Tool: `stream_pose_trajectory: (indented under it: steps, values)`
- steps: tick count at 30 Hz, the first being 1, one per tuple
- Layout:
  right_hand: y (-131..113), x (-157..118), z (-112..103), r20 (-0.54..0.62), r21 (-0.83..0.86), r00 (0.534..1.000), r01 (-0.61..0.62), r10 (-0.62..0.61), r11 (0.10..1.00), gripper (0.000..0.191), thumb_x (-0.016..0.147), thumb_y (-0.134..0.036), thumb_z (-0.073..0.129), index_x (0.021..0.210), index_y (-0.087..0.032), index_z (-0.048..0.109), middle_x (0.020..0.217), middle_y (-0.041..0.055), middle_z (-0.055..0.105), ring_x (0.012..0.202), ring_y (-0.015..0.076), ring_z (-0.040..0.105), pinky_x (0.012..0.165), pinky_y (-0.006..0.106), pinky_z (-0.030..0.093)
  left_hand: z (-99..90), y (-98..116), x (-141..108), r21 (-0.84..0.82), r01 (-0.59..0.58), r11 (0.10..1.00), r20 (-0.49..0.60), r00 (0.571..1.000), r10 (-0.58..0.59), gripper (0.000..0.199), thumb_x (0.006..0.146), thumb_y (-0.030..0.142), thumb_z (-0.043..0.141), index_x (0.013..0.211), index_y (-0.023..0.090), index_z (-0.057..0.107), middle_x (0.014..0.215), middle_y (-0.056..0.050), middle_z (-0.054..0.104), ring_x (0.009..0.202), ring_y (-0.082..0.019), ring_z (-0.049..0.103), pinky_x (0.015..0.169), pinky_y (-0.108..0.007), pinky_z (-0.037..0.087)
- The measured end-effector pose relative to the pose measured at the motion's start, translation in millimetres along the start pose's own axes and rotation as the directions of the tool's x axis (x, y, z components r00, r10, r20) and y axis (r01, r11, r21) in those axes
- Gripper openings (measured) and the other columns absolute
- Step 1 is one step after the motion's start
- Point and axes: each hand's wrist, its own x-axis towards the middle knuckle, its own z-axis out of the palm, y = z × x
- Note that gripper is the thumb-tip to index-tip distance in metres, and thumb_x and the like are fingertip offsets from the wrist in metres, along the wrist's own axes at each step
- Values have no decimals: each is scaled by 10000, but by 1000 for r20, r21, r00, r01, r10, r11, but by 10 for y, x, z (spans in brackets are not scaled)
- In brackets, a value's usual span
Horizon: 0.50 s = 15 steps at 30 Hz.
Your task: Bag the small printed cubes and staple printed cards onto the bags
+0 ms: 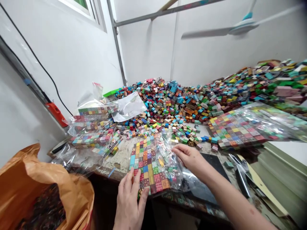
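A flat block of small coloured cubes point(150, 172) lies at the table's front edge, its right part under clear crinkled plastic point(168, 159). My left hand point(130, 195) rests on the block's near left edge, fingers spread. At the block's upper right, my right hand point(188, 156) pinches the edge of the plastic between thumb and fingers. Beneath my right forearm is a dark flat board point(214, 164).
Loose cubes point(168, 95) are heaped along the wall. Bagged blocks are stacked at the left point(93, 131), and another bagged block point(237, 127) lies right. Scissors point(242, 175) are at the right. An orange-brown sack point(79, 195) stands at the lower left.
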Motion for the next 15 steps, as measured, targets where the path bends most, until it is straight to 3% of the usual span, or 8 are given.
stream_pose_trajectory:
  steps: [4, 8, 11, 13, 15]
  values:
    - [-486, 15, -277, 86, -333, 969, 247, -231, 910, 271, 824, -385, 437, 664, -212, 569, 616, -16, 535, 609, 133, 475, 562, 240, 365, -58, -3, 51, -210, 69, 975, -2, 997, -71, 505, 885, 362, 407, 1362, 234, 300, 1399, -102, 334, 1263, -263, 316, 1008, -490, 326]
    - [-940, -77, -481, 219, -504, 916, 401, -335, 765, 253, 824, -372, 443, 744, -258, 654, 692, -7, 638, 656, 161, 553, 619, 263, 433, -292, 88, 403, -453, 23, 891, -80, 995, -67, 573, 871, 358, 444, 1379, 217, 219, 1421, -119, 283, 1299, -257, 271, 1043, -481, 277]
    - [-1176, -182, -621, 310, -555, 871, 492, -381, 671, 254, 813, -400, 455, 782, -295, 685, 743, -2, 678, 685, 183, 602, 608, 272, 471, -515, 203, 747, -644, -79, 761, -148, 989, -23, 719, 808, 420, 543, 1389, 197, 184, 1452, -127, 215, 1321, -271, 226, 1058, -444, 259]
    - [-1262, -249, -733, 361, -584, 831, 555, -423, 592, 255, 810, -419, 456, 787, -320, 690, 754, -7, 691, 668, 176, 623, 571, 256, 484, -635, 306, 936, -775, -97, 625, -128, 992, -5, 775, 773, 434, 590, 1391, 194, 188, 1458, -124, 206, 1323, -276, 224, 1067, -428, 238]
    - [-1280, -298, -859, 302, -667, 796, 570, -524, 481, 264, 815, -434, 438, 754, -364, 685, 724, -39, 692, 612, 148, 628, 521, 227, 484, -705, 430, 1061, -874, -90, 477, -69, 996, 61, 770, 742, 412, 638, 1374, 198, 253, 1443, -104, 262, 1321, -269, 232, 1080, -403, 206]
